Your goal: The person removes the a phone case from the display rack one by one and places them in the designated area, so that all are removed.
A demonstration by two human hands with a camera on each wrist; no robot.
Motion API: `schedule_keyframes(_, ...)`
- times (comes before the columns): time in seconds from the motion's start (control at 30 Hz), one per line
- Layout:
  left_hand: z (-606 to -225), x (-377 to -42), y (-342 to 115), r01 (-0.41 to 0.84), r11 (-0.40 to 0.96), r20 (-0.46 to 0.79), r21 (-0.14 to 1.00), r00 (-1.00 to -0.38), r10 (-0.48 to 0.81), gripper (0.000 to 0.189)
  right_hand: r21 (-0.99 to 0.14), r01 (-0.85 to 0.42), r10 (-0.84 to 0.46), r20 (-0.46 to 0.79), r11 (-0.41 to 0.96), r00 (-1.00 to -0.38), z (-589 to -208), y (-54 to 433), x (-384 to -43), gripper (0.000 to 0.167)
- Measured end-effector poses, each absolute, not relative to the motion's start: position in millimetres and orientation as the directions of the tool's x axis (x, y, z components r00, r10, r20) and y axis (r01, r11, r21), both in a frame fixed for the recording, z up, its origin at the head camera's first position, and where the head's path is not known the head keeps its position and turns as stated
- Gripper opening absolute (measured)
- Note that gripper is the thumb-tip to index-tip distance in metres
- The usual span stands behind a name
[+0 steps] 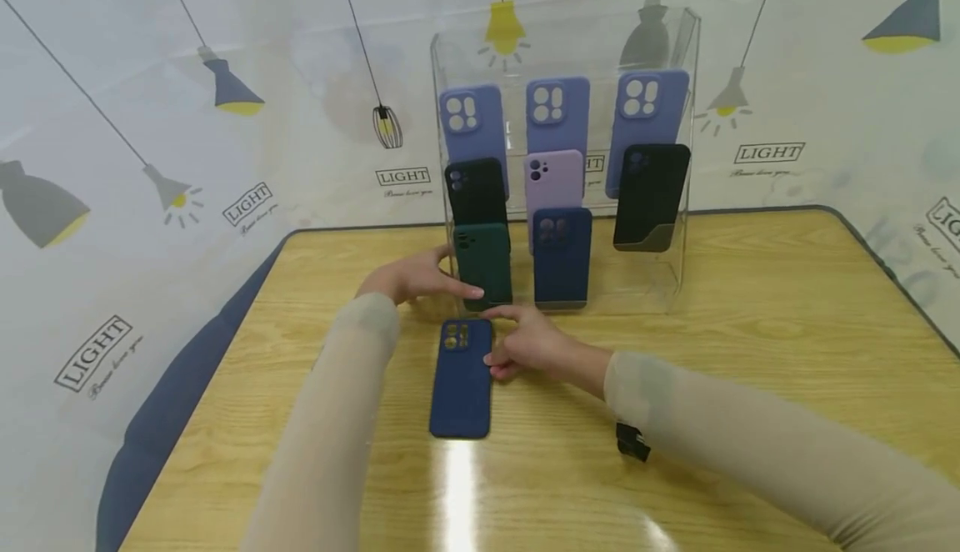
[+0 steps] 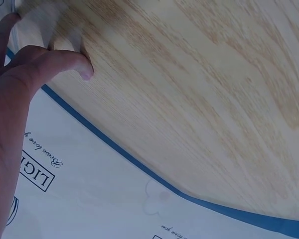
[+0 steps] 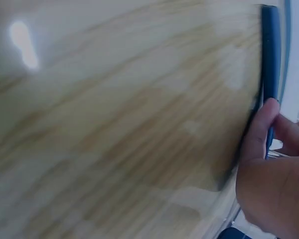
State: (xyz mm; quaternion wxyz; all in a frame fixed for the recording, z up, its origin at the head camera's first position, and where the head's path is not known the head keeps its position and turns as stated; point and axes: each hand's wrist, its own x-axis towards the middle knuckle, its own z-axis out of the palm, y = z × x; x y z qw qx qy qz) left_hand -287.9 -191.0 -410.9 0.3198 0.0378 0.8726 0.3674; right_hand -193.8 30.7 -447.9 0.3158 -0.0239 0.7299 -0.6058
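My right hand [image 1: 532, 343] is at the upper right edge of a navy phone case [image 1: 462, 385] with camera cutouts, in front of the stand. In the right wrist view, the thumb and fingers [image 3: 261, 127] pinch the case [image 3: 270, 55], seen nearly edge-on over the table. My left hand [image 1: 416, 275] is at the lower left corner of a clear display stand [image 1: 600, 289]. Its thumb lies across the front of a green phone case [image 1: 486, 262], the other fingers spread behind the side panel. The left wrist view shows the left hand's fingers [image 2: 65, 62] loosely bent and apart.
Beside the green case, the stand bears a navy case [image 1: 561, 264], black cases [image 1: 651, 193], a pink case [image 1: 555, 178] and several periwinkle cases [image 1: 654, 102]. The wooden table [image 1: 757, 310] backs onto a lamp-patterned wall covering [image 1: 322, 60]. A black strap piece [image 1: 632, 442] shows under the right sleeve.
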Motion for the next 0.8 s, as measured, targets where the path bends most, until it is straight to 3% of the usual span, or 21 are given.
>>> schedule_keyframes(0.8,-411.1,-288.4,-189.6,-0.188,0.718,-0.532,0.670,-0.796,0.288,0.130,-0.916,0.334,-0.492,-0.401,0.221,-0.773,-459.6,38.4,-195.4,0.069)
